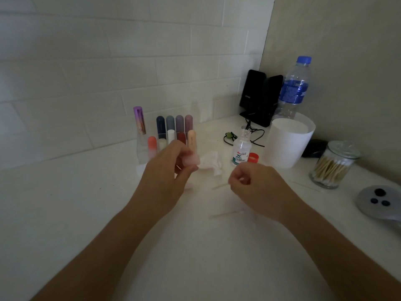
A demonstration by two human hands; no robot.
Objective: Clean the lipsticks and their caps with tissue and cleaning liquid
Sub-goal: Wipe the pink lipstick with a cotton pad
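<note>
1. We judge the open bottle of cleaning liquid (241, 149) to be the main hazard. It stands uncapped just beyond the right hand (253, 183), with its red lid (253, 157) lying beside it. A careless reach forward could knock it over and spill liquid across the counter (86, 213) and into the tissue (211, 162).
2. The pink cap (192, 159) is small and held only at the fingertips. If it is wet or smooth, pressure from the cotton swab (219, 187) could make it slip and drop, or roll toward the near edge.
3. The lipsticks (173, 129) stand upright in a clear rack right behind the left hand (171, 161). We think a backward nudge of the knuckles could topple one or several.
4. A loose swab (225, 213) lies on the counter between the forearms, and a wrist could sweep it off.
5. The left hand is raised above the counter, left of centre, palm turned away from us. Its thumb and fingers are closed on the pink cap, pinching it in front of the rack. We cannot tell which way the cap's opening faces.
6. The right hand hovers lower and to the right, well apart from the cap. Its fingers are curled tight, and it seems to pinch the end of the thin cotton swab, which pokes out to the left; the blur makes the grip hard to confirm.
7. The crumpled tissue lies on the counter between the two hands, just right of the cap, and neither hand touches it.
</note>
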